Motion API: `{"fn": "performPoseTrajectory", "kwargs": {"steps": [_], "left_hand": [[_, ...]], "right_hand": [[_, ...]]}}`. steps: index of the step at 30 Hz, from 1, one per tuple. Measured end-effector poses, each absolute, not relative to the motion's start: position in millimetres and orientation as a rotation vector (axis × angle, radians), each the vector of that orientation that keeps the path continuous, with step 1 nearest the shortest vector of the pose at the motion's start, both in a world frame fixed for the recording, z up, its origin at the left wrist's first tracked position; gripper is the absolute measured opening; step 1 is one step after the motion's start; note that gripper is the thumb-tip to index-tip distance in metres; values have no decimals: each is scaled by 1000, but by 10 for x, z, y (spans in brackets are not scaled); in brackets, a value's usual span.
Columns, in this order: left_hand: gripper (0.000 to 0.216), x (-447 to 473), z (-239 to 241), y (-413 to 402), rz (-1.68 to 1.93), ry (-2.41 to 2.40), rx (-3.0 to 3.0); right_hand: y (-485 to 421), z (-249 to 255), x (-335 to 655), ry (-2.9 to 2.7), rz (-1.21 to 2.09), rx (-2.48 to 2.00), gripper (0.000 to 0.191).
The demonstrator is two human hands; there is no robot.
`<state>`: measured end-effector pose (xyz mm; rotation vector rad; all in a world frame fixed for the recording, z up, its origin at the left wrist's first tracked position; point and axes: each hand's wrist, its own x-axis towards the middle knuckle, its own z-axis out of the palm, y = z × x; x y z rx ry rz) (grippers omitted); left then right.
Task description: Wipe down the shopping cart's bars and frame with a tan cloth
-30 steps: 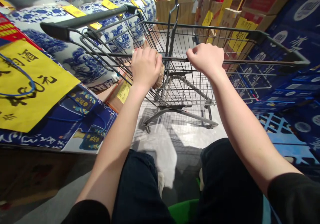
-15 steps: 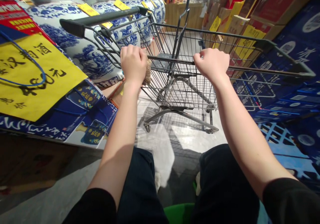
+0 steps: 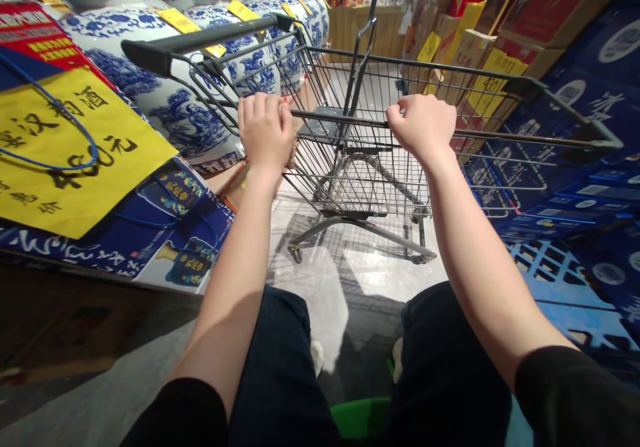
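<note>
A grey wire shopping cart (image 3: 370, 187) stands in front of me, turned sideways, with its padded push handle at the left. My right hand (image 3: 423, 124) is closed in a fist around the near top rail of its basket. To the left, my left hand (image 3: 267, 130) curls over the same rail, fingers pointing away from me. Under its palm a sliver of a brown, rough-textured cloth (image 3: 293, 152) shows, pressed against the wire; most of it is hidden by the hand.
Blue-and-white porcelain jars (image 3: 190, 114) with red cloth tops line the left side. Nearer stands a blue gift box (image 3: 165, 234) with a yellow price sign (image 3: 75, 147). Blue cartons (image 3: 600, 194) are stacked on a light-blue pallet (image 3: 580, 300) at right. A green stool (image 3: 360, 417) lies below me.
My left hand has shifted slightly on the rail, its thumb now more visible and less of the brown cloth showing. My right hand keeps its hold; the cart stays put.
</note>
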<state>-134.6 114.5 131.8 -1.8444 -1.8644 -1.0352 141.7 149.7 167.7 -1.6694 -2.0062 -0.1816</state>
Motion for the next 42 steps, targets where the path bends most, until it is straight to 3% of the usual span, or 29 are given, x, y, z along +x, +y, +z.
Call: {"fn": "performPoseTrajectory", "kwargs": {"steps": [11, 20, 29, 38, 42], "left_hand": [[42, -564, 1268, 1034, -1015, -1619, -2111], [48, -1328, 1354, 1087, -1283, -1823, -1780], [39, -589, 1302, 1009, -1093, -1640, -2097], [41, -1415, 1336, 1083, -1212, -1801, -1819], [40, -1283, 1338, 1050, -1296, -1760, -1799]], "right_hand": [[1426, 1704, 1418, -2038, -187, -1731, 57], [1405, 1713, 1412, -2075, -190, -1715, 58], [1394, 1737, 1404, -2074, -154, -1777, 53], [1376, 1739, 1422, -2081, -166, -1772, 51], [1369, 1725, 1413, -2069, -178, -1740, 48]]}}
